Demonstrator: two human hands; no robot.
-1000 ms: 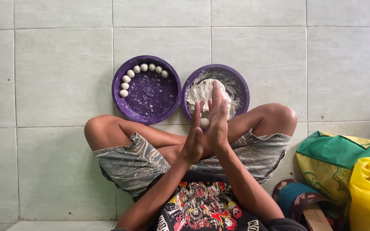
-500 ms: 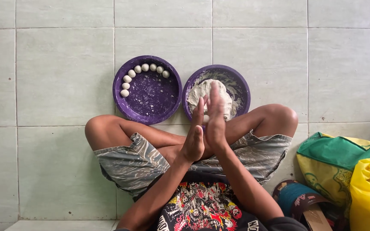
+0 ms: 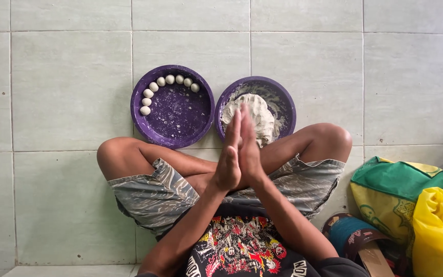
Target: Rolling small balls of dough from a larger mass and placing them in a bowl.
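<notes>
Left hand (image 3: 229, 156) and right hand (image 3: 249, 151) press flat, palm to palm, at frame centre; anything between them is hidden, dough bowl (image 3: 283, 97) just above.

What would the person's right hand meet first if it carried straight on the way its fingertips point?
The right hand, pressed palm to palm against the left hand, points at the dough lump in the right purple bowl. It would probably meet the dough first, though the hands' height above it is unclear.
</notes>
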